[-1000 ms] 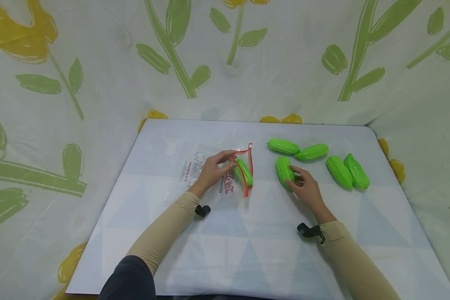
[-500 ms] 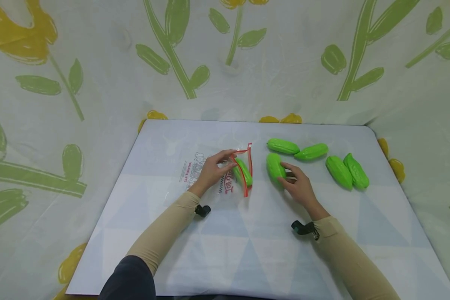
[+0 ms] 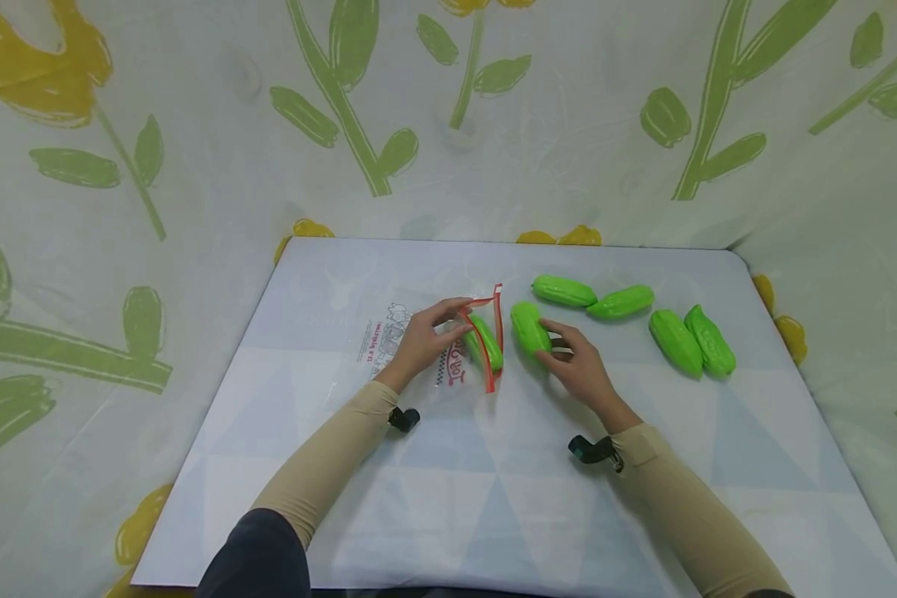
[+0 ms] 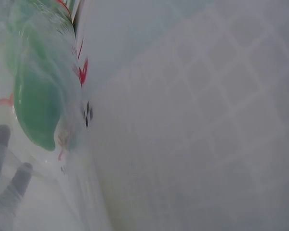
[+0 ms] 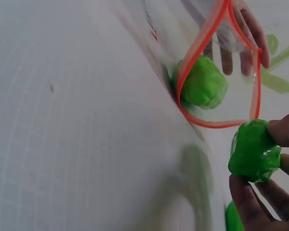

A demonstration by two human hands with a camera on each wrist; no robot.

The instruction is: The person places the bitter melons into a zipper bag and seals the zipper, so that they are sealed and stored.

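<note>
A clear zip bag (image 3: 389, 336) with a red-edged mouth lies on the table, its mouth facing right and standing apart. My left hand (image 3: 423, 339) holds the bag at the upper edge of that mouth. Inside sits one bright green, cucumber-shaped vegetable (image 3: 486, 342), close behind the red edge in the right wrist view. My right hand (image 3: 581, 365) grips a second such green vegetable (image 3: 530, 329) between thumb and fingers, just right of the mouth. Through the plastic, the left wrist view shows the bagged vegetable (image 4: 36, 101) and blurred fingertips (image 4: 20, 179).
Two more green vegetables, one at the back (image 3: 564, 291) and one touching its end (image 3: 622, 302), lie beyond my right hand. Another pair (image 3: 676, 344) rests side by side farther right. A flower-print curtain (image 3: 568, 124) surrounds the pale table (image 3: 448, 515).
My right hand has carried its green vegetable leftward, close to the bag's mouth. My left hand and the bag have stayed in place.
</note>
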